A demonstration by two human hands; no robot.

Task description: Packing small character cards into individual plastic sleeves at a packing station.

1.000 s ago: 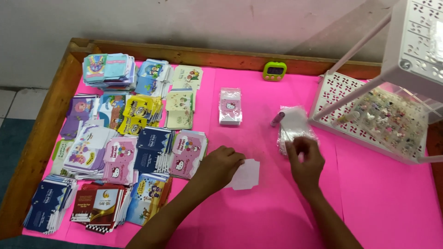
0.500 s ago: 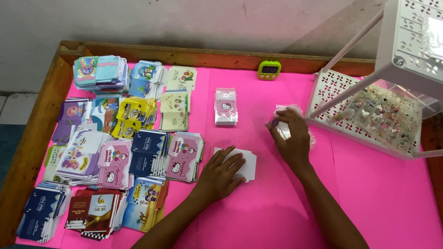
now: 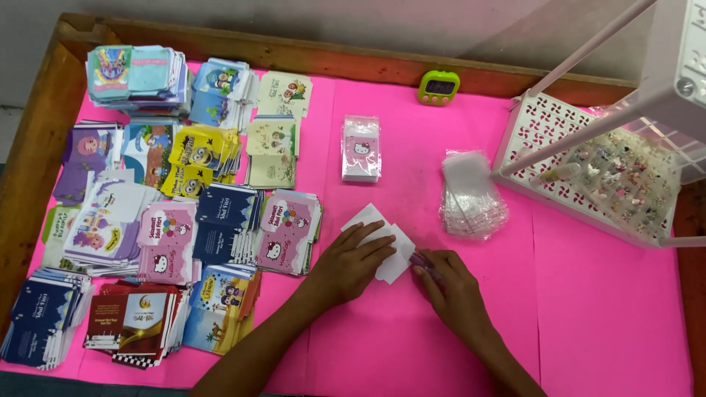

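A small stack of white envelopes (image 3: pixel 388 248) lies blank side up on the pink table cover (image 3: pixel 588 316), near the middle. My left hand (image 3: pixel 347 266) rests on top of the stack with its fingers spread over it, holding it down. My right hand (image 3: pixel 450 291) is at the stack's right edge, fingertips pinched together on what looks like a thin clear plastic sleeve (image 3: pixel 421 259). A loose pile of clear plastic sleeves (image 3: pixel 471 197) lies just beyond the right hand.
Several stacks of colourful printed envelopes (image 3: pixel 169 220) fill the left half. A pink wrapped pack (image 3: pixel 360 148) and a green timer (image 3: pixel 439 87) lie farther back. A white perforated rack (image 3: pixel 581 165) with small trinkets stands at the right. A wooden rim (image 3: pixel 37 147) borders the table.
My right hand has come back from the pile of clear sleeves to the right edge of the white stack. My left hand has stayed on the stack.
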